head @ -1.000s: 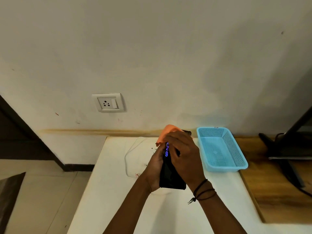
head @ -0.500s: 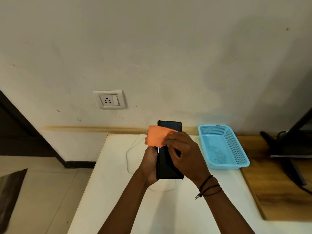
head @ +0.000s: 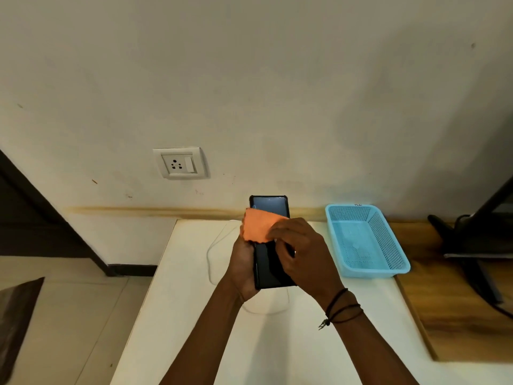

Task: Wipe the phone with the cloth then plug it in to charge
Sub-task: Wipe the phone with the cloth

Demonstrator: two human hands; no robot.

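A black phone [head: 268, 269] is held above the white table [head: 180, 315], screen toward me, its top end pointing at the wall. My left hand [head: 242, 266] grips its left edge from below. My right hand [head: 304, 259] pinches an orange cloth [head: 258, 227] and presses it on the upper part of the screen. A thin white charging cable [head: 211, 250] loops on the table beneath my hands. A white wall socket [head: 180, 163] with a switch sits on the wall to the upper left.
A light blue perforated basket [head: 387, 269] stands on the table right of my hands. Further right are a wooden surface [head: 449, 315] and a dark monitor stand [head: 472, 245]. The table's left edge drops to a tiled floor.
The phone has turned face up and its lit screen has gone dark. The cloth moved from the phone's top edge onto the upper screen.
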